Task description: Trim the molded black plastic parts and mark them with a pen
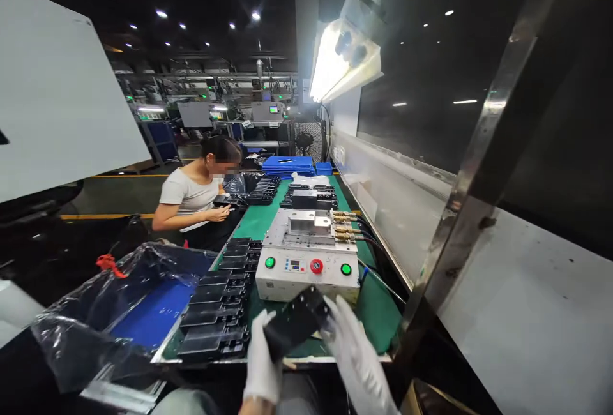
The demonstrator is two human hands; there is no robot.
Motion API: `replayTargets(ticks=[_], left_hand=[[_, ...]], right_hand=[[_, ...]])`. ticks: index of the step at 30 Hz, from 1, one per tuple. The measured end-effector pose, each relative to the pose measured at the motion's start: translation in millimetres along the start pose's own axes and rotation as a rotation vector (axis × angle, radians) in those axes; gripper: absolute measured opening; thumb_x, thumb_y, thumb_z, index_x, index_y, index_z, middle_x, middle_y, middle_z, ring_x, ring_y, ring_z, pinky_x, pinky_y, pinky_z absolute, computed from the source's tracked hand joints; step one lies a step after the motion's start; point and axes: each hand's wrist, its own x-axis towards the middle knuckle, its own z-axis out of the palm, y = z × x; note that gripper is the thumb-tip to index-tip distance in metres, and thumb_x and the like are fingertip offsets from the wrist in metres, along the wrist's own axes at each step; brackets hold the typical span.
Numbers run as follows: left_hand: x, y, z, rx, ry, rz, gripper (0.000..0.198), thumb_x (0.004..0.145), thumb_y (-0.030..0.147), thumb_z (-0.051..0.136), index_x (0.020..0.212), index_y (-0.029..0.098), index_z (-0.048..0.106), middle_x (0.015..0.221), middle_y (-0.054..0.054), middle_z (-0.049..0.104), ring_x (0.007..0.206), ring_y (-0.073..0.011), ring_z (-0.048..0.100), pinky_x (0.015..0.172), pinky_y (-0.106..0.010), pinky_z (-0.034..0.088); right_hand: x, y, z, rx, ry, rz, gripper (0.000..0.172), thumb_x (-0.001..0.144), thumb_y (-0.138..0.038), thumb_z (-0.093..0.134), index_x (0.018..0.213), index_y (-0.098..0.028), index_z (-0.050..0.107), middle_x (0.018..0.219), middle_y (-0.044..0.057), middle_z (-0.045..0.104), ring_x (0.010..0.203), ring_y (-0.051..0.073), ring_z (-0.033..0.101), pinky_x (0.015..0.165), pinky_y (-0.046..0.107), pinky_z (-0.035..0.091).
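Note:
Both my hands wear white gloves and hold one flat black part (297, 320) just above the front edge of the green bench mat (378, 313). My left hand (261, 357) grips its lower left end. My right hand (352, 345) touches its right end with fingers stretched along it. Just behind the part stands a white press machine (306, 262) with two green buttons and a red one. To the left lies a row of black trays (218, 306) holding similar black parts.
A clear plastic bag over a blue bin (143, 313) sits at the left. Further along the bench a seated person (191, 201) handles black parts beside more black trays (309, 196) and blue bins (287, 165). A steel-framed panel (460, 211) walls the right side.

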Motion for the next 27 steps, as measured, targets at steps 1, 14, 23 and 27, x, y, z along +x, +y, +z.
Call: replayTargets(ticks=[1,14,23,27], left_hand=[[11,15,-13.1,-0.081,0.167,0.054,0.051,0.095,0.065,0.037,0.115,0.027,0.064,0.124,-0.006,0.071,0.116,-0.0263,0.065,0.092,-0.043,0.057],[263,139,-87.6,-0.256,0.552,0.455,0.020,0.089,0.035,0.065,0.082,0.016,0.064,0.086,-0.001,0.068,0.087,-0.0168,0.063,0.091,-0.041,0.052],[265,122,-87.5,-0.202,0.520,0.441,0.019,0.089,0.035,0.062,0.086,0.017,0.066,0.093,-0.003,0.070,0.089,-0.0167,0.062,0.089,-0.038,0.051],[263,115,-87.2,-0.159,0.503,0.453,0.013,0.086,0.028,0.059,0.085,0.017,0.067,0.092,-0.004,0.071,0.089,-0.0165,0.062,0.087,-0.035,0.049]], right_hand=[[18,-15,5,-0.005,-0.012,-0.041,0.056,0.094,-0.065,0.054,0.136,-0.030,0.063,0.139,0.009,0.064,0.132,0.029,0.059,0.105,0.046,0.051],[308,-65,25,-0.610,0.567,-0.183,0.025,0.082,-0.029,0.052,0.064,-0.018,0.066,0.073,0.010,0.074,0.075,0.022,0.066,0.071,0.031,0.050],[313,-44,17,-0.715,0.494,-0.179,0.034,0.079,-0.016,0.043,0.079,-0.020,0.077,0.094,0.008,0.080,0.097,0.023,0.072,0.091,0.031,0.053],[315,-33,11,-0.758,0.428,-0.155,0.031,0.072,-0.013,0.048,0.075,-0.022,0.077,0.086,0.003,0.080,0.091,0.022,0.073,0.088,0.029,0.054]])
